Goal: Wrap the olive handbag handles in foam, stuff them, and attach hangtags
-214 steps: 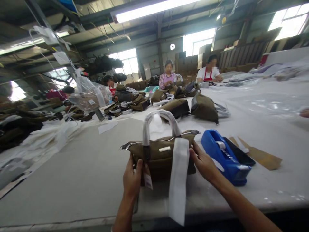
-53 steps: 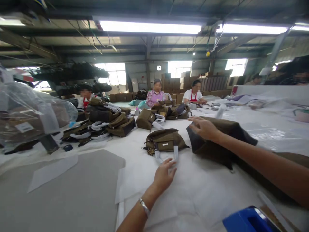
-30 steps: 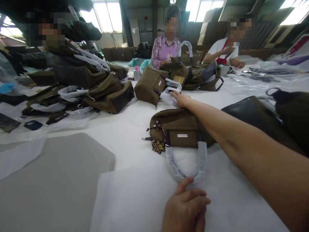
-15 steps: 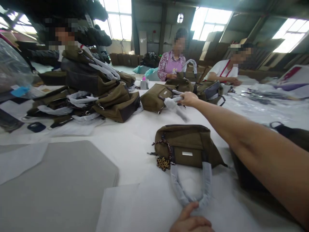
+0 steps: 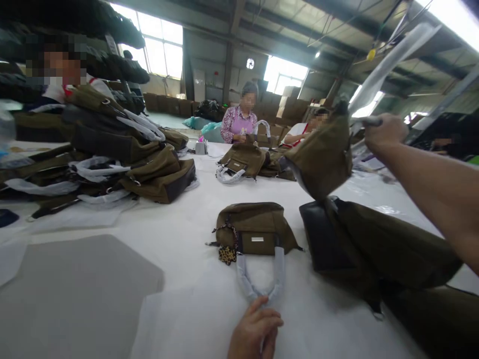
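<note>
Olive bag (image 5: 324, 154) hangs from the right hand (image 5: 386, 133), clenched and held high.

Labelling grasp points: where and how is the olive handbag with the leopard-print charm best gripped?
I'd pinch the near curve of its wrapped handle, coming from the person's side. The handle spreads as an open loop from the olive handbag toward the person, and that curve is clear of the leopard-print charm.

Right hand (image 5: 385, 132) holding raised bag (image 5: 324, 157) by handle (image 5: 365, 121). Left hand (image 5: 256, 331) touching wrapped loop (image 5: 243, 279) of second bag (image 5: 258, 224), lying on table (image 5: 207, 192).
</note>
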Demonstrator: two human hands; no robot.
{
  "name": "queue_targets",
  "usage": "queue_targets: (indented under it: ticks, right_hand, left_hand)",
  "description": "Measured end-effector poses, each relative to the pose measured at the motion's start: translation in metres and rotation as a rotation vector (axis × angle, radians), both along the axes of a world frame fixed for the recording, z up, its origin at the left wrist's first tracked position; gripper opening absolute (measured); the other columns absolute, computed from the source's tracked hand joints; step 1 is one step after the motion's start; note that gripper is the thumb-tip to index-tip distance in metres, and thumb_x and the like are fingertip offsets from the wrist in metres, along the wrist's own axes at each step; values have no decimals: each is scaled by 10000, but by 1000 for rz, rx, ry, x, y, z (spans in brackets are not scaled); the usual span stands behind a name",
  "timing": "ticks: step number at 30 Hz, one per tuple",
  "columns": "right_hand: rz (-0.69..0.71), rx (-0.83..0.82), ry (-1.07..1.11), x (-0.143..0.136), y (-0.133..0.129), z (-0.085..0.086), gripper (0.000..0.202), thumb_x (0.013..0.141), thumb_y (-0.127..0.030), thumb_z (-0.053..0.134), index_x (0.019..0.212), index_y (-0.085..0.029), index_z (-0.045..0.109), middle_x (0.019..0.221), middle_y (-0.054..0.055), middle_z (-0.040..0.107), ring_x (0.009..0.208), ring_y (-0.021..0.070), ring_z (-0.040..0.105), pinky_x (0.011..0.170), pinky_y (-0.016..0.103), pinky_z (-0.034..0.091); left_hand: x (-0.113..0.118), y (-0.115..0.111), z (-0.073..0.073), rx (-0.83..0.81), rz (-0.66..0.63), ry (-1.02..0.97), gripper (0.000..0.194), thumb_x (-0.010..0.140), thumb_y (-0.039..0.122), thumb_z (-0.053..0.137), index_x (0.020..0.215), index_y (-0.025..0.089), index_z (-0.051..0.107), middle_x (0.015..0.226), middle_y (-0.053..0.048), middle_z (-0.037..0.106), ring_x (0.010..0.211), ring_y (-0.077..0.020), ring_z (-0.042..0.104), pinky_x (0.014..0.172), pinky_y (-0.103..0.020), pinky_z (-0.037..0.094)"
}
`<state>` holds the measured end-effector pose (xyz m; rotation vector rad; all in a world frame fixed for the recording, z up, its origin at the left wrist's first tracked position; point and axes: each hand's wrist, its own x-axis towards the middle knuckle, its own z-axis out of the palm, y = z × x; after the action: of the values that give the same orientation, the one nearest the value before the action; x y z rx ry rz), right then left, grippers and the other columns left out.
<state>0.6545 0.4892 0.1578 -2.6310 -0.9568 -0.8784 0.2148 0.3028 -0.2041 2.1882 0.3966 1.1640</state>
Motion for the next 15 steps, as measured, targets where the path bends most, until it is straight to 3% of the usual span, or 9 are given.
queue_targets:
  ticks: [4, 8, 12, 15]
  right_hand:
    - [1, -274, 138, 40, -74, -30, 334, 933, -336, 718, 1105, -52, 754, 1147, 307, 700, 1094, 309, 653, 767, 406, 397]
    - [74, -473, 278, 60, -127, -74, 146, 911, -284, 748, 978, -157, 724, 1045, 91, 734, 957, 206, 683, 860, 349, 515]
    - [128, -496, 376, 63, -152, -98, 88, 958, -250, 691, 961, -162, 703, 949, 20, 717, 843, 160, 692, 789, 314, 579]
    - [167, -376, 282, 54, -157, -93, 129, 937, -222, 695, 1035, -143, 719, 1000, 67, 740, 897, 202, 716, 806, 355, 592]
  left_hand:
    - [-3, -4, 1, -33, 18, 62, 323, 863, 15, 542, 1053, 221, 702, 1020, -21, 795, 1173, -210, 709, 1041, -359, 564]
    - [-3, -8, 3, -39, 32, 123, 324, 880, 32, 535, 1061, 236, 708, 1050, -15, 791, 1236, -236, 674, 1024, -380, 583]
    - [-4, -10, 7, -34, 31, 179, 323, 895, 43, 518, 1067, 237, 711, 1069, -21, 787, 1271, -256, 651, 1024, -401, 586]
    - [-4, -12, 8, -43, 36, 214, 325, 909, 51, 505, 1074, 235, 715, 1085, -30, 783, 1289, -258, 637, 1035, -403, 582]
